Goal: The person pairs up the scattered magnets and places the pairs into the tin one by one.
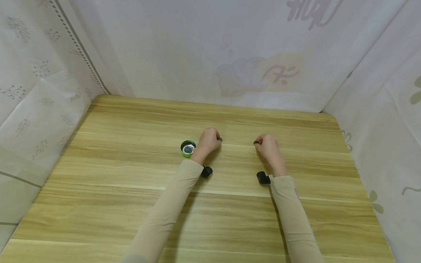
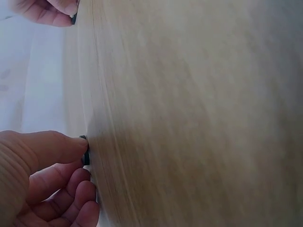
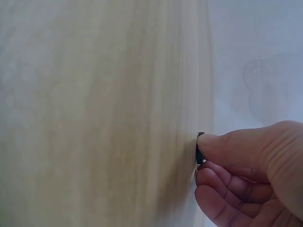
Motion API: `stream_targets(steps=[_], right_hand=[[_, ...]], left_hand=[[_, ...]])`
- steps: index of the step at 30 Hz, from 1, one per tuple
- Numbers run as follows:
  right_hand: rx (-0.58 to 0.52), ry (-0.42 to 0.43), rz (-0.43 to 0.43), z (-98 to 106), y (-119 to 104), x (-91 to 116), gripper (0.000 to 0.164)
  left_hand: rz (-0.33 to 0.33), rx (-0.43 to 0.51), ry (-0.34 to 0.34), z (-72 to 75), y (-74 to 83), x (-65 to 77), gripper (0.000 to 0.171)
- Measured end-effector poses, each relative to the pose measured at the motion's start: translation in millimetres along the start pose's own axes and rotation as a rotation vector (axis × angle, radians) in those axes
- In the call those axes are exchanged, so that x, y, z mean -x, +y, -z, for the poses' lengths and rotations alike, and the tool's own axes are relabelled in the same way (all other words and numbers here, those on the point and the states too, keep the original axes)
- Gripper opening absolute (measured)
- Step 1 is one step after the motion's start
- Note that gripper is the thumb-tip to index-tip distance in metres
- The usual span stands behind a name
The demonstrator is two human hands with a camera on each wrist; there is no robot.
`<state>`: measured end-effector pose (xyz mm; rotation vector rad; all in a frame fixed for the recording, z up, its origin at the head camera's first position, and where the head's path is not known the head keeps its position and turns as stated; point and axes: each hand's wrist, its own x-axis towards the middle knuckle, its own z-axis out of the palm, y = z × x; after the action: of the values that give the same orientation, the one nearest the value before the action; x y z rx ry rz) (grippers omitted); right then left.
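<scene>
My left hand pinches a small black disc between thumb and fingers, just above or against the tabletop; whether it touches is unclear. Across from it, my right hand pinches a similar small black disc by its edge. A gap of wood separates the two hands. Close to the left of my left wrist stands a small round green tin, its inside silvery, with something dark lying at the bottom. The left wrist view also catches the right hand and its disc at the top left.
Both hands are over a wood-grain table. Pale printed cloth hangs behind it and along both sides. A black wrist camera sits at the left wrist, and another black camera at the right.
</scene>
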<state>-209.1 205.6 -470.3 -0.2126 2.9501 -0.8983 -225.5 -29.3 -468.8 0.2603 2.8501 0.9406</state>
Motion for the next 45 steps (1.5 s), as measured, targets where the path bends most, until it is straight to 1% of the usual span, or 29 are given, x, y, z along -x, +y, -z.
stream_targets(steps=[6, 14, 18, 21, 29, 35, 38, 45], right_hand=[[-0.002, 0.007, 0.021, -2, -2, 0, 0.011], [0.006, 0.009, 0.032, -4, -3, 0, 0.01], [0.001, 0.0, 0.024, -5, -6, 0, 0.011], [-0.008, -0.007, 0.022, -6, -7, 0, 0.011], [0.0, -0.002, 0.051, -9, -10, -2, 0.01], [-0.003, -0.02, 0.058, -12, -14, -3, 0.009], [0.0, -0.032, 0.068, -14, -16, -4, 0.009], [0.009, -0.029, 0.09, -17, -21, -4, 0.009]], left_hand=[[-0.009, -0.006, 0.007, -0.4, 1.0, 0.5, 0.01], [0.016, -0.011, -0.019, -1.8, 3.8, 1.4, 0.011], [0.007, -0.013, -0.027, -4.1, 4.8, 1.9, 0.01], [-0.001, -0.02, -0.02, -4.8, 6.3, 2.4, 0.009], [-0.022, -0.039, -0.016, -7.3, 11.3, 2.9, 0.008], [-0.034, -0.062, -0.004, -12.1, 13.7, 1.4, 0.008], [-0.034, -0.058, -0.008, -14.0, 15.2, 1.0, 0.009], [-0.029, -0.044, -0.037, -16.0, 19.8, 1.3, 0.01]])
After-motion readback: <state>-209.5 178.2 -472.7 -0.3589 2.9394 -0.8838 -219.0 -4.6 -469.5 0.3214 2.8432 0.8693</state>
